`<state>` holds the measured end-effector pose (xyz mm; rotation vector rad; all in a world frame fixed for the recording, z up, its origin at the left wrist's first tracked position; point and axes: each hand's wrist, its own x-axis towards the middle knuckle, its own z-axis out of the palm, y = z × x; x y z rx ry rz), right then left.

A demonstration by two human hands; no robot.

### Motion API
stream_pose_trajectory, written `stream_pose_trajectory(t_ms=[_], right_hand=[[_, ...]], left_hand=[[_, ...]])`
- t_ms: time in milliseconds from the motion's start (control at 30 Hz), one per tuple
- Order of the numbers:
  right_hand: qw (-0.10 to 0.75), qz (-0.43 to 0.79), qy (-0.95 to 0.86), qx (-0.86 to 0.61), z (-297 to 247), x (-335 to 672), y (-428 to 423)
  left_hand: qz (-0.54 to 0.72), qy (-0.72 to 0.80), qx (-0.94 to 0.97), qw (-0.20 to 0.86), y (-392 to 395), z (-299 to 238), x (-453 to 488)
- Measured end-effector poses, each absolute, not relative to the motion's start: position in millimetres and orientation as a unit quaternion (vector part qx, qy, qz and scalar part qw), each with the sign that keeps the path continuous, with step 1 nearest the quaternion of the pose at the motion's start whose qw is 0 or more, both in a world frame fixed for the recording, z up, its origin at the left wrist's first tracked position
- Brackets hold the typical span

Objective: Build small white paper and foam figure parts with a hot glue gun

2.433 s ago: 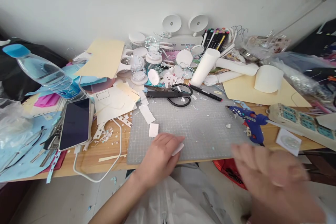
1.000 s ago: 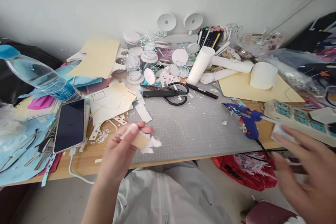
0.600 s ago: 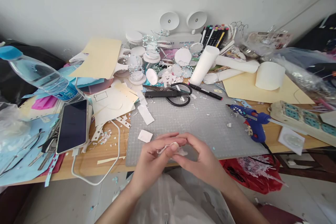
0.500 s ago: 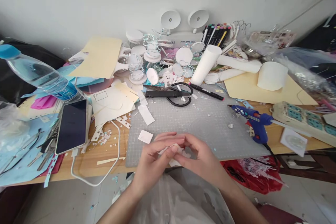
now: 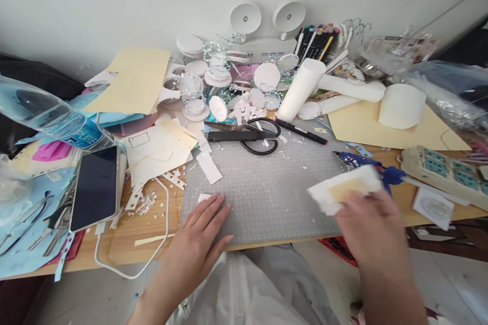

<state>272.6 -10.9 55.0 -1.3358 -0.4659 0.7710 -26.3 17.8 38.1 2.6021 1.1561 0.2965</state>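
My left hand [image 5: 200, 238] rests palm down on the grey cutting mat [image 5: 267, 203], fingers stretched out. A small white piece [image 5: 204, 196] lies partly covered by its fingertips. My right hand [image 5: 375, 228], blurred by motion, is raised over the right end of the mat. It grips the edge of a soft-looking white sheet [image 5: 324, 193] with a yellowish patch. The exact fold and material of the sheet are unclear. Behind it, the blue glue gun [image 5: 353, 159] is partly hidden by the sheet and hand.
Black-handled scissors [image 5: 259, 137], a black utility knife [image 5: 232, 136] and a black marker [image 5: 301, 131] lie along the mat's back. A phone [image 5: 95, 188] with a white cable is at left, near a tilted bottle [image 5: 49, 111]. A power strip [image 5: 442, 172] sits at right.
My hands were together at the mat's front edge around a white piece. They have parted: the left now lies flat to the left, the right has moved right with the white sheet.
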Motion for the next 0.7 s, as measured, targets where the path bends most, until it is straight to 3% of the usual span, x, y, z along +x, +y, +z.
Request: stream_pose_trajectory(t_ms=[100,200,400,567,700], right_hand=[[0.749,0.287,-0.205,-0.561,68,285,-14],[0.751,0.293,-0.214,-0.552,71,288,-16],[0.653,0.392,-0.230,-0.606,50,258,-15],[0.539,0.538,-0.355,-0.542,49,218,-26],[0.547,0.525,-0.392,-0.521,63,210,-28]], left_hand=[[0.085,0.393,0.908,0.115,17,33,-24],[0.079,0.392,0.912,0.096,22,28,-18],[0.119,0.399,0.902,0.116,33,35,-8],[0.205,0.359,0.845,0.340,15,62,2],[0.187,0.298,0.803,0.481,10,73,9]])
